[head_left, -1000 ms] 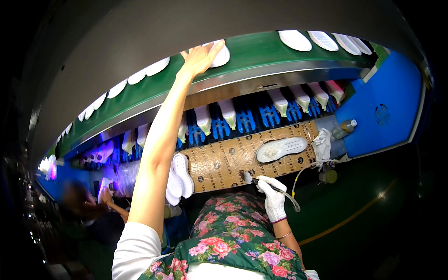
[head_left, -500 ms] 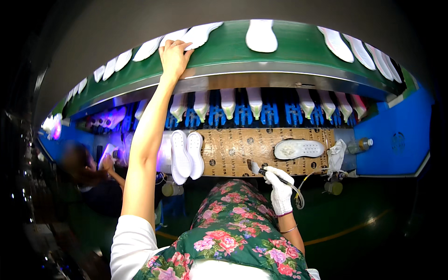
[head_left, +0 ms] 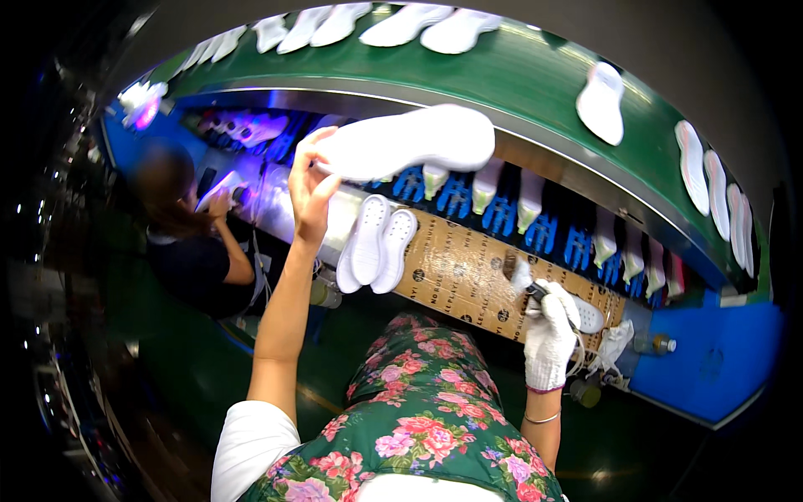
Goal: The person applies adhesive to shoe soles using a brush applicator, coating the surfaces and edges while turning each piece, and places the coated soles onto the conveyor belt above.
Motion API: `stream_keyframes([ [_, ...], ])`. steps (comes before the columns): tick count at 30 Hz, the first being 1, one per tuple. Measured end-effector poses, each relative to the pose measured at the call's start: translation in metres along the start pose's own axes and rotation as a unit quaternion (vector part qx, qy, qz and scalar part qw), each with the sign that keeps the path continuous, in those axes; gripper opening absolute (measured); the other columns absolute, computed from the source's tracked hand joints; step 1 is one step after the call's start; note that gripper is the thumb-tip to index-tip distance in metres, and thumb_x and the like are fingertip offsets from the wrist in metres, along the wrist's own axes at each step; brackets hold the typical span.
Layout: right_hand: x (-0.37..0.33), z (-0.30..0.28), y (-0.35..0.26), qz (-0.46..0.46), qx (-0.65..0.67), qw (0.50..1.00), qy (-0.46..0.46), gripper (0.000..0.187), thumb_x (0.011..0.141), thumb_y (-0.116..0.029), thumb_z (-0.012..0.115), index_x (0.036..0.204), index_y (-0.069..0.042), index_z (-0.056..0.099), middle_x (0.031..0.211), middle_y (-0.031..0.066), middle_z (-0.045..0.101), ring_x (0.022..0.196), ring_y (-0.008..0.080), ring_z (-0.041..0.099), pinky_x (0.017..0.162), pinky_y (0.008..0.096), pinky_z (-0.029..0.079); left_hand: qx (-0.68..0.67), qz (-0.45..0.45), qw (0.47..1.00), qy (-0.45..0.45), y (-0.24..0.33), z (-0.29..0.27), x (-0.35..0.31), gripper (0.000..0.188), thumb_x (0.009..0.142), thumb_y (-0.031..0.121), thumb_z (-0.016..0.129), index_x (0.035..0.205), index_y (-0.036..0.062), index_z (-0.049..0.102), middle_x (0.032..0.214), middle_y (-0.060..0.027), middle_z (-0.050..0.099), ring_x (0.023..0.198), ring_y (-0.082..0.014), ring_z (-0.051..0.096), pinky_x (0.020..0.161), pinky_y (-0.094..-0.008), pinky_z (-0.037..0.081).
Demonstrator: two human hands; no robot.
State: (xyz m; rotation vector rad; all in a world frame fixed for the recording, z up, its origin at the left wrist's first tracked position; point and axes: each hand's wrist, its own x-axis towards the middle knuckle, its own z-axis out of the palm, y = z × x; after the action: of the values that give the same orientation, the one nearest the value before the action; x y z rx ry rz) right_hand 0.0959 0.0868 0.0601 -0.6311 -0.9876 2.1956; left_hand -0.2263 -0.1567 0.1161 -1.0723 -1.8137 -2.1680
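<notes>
A white shoe sole (head_left: 410, 142) is pinched by its left end in my bare left hand (head_left: 309, 192), held up in front of the green conveyor belt (head_left: 519, 75). In a white glove, my right hand (head_left: 550, 339) grips a dark-handled brush (head_left: 520, 274) with a thin hose running from it. The brush tip hangs over the cardboard-covered bench (head_left: 456, 268). Behind the glove lies another sole (head_left: 590, 317), partly hidden. On the bench's left part, several white soles (head_left: 370, 238) lean together, small holes along their surfaces.
Soles line the belt on both sides. Below it, shoe uppers (head_left: 531, 205) hang in a row over blue racks (head_left: 498, 222). At the right end are a white rag (head_left: 615, 345) and a bottle (head_left: 657, 344). To the left, another person (head_left: 188, 230) handles a shoe part.
My left hand has come off the belt toward me with a sole in it. The gloved hand with the brush has shifted right, and the whole view has turned.
</notes>
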Motion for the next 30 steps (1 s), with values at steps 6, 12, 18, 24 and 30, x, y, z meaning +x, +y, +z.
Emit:
stream_keyframes([
  [6,-0.01,0.054,-0.032,-0.033,0.01,0.997,-0.065,0.027,0.084,-0.002,0.069,0.11,0.003,0.066,0.111,0.0183,0.068,0.098,0.0273,0.068,0.089,0.0358,0.057,0.011,-0.099,0.986,0.136,0.034,-0.006,-0.053,0.03,0.09,0.004,0.053,0.12,0.0045,0.054,0.125,-0.0146,0.06,0.11,-0.0185,0.058,0.098,-0.0316,0.046],
  [12,-0.016,0.095,-0.03,-0.042,-0.229,0.95,-0.208,0.021,0.076,0.003,0.075,0.097,0.006,0.074,0.103,0.0178,0.073,0.091,0.023,0.069,0.082,0.0316,0.054,-0.165,-0.33,0.93,0.01,0.019,0.067,-0.114,0.033,0.1,0.01,0.052,0.131,-0.0007,0.059,0.11,-0.0064,0.068,0.096,-0.0093,0.063,0.087,-0.0237,0.05],
  [18,-0.015,0.095,-0.018,-0.062,-0.304,0.924,-0.223,0.02,0.079,0.002,0.078,0.099,0.004,0.075,0.1,0.0117,0.075,0.091,0.0184,0.07,0.083,0.0305,0.055,-0.403,-0.542,0.736,0.028,-0.007,0.094,-0.196,0.047,0.107,0.037,0.035,0.128,0.0016,0.057,0.118,-0.0128,0.068,0.107,-0.0224,0.068,0.096,-0.0389,0.054],
  [24,-0.019,0.081,-0.019,-0.052,-0.348,0.922,-0.161,0.019,0.08,0.003,0.077,0.098,0.003,0.075,0.097,0.0116,0.075,0.085,0.0183,0.071,0.078,0.03,0.055,-0.617,-0.594,0.517,-0.018,0.029,0.113,-0.194,0.116,0.084,0.091,0.012,0.143,-0.0022,0.047,0.128,-0.0266,0.061,0.115,-0.0456,0.062,0.103,-0.0557,0.047],
  [30,-0.003,0.083,-0.021,-0.239,-0.427,0.85,-0.194,0.022,0.077,0.003,0.079,0.099,0.0,0.075,0.093,0.0108,0.074,0.083,0.0197,0.071,0.074,0.0308,0.055,-0.552,-0.575,0.603,-0.022,0.019,0.135,-0.172,0.114,0.083,0.091,0.007,0.144,0.0028,0.047,0.119,-0.0216,0.066,0.098,-0.0375,0.07,0.089,-0.0507,0.057],
])
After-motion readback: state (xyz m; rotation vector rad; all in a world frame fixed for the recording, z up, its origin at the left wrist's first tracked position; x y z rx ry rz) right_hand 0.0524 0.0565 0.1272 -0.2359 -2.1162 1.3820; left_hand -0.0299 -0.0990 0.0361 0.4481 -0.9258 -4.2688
